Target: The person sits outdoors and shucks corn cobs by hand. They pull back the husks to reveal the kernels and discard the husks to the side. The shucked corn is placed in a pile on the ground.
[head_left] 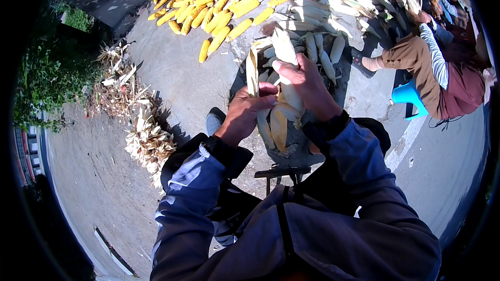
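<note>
An ear of corn [284, 47], mostly wrapped in pale husk with a brown tuft of silk at its far end, stands tilted in front of me. My right hand [310, 87] is closed around it, thumb lying along its side. My left hand [242, 113] pinches a strip of husk [252, 74] that is pulled away to the left of the ear. Loose yellowish husk leaves [279, 127] hang below the ear between my hands. Just beyond my hands lies a heap of unhusked ears [327, 65].
Bare yellow cobs [208, 8] are piled at the far left. Dry husks [148, 140] lie in a heap on my left. At right a person [437, 73] sits on a blue stool [409, 96] beside more pale ears [359, 2]. Green bushes [47, 78] edge the left.
</note>
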Motion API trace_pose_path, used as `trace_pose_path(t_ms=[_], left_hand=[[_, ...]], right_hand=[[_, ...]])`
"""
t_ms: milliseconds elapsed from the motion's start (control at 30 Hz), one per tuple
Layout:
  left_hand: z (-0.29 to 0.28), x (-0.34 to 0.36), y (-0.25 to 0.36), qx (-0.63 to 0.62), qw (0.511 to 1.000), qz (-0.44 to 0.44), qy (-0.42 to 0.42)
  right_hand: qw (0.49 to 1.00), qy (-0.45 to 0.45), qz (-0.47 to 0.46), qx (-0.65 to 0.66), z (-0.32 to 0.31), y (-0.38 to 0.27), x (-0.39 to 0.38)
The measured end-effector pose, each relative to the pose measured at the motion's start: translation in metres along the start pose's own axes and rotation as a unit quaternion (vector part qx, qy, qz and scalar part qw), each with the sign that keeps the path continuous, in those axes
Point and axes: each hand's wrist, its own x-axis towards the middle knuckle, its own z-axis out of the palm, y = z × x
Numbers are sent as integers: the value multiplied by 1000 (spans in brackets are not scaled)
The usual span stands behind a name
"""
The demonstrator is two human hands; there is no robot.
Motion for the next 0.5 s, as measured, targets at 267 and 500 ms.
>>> trace_pose_path(t_ms=[267,500], left_hand=[[-8,3,-3,40,998,-43,-14],[-10,6,-11,2,997,-70,-9]], right_hand=[[1000,4,15,10,1,7,-1],[998,-12,23,50,5,16,1]])
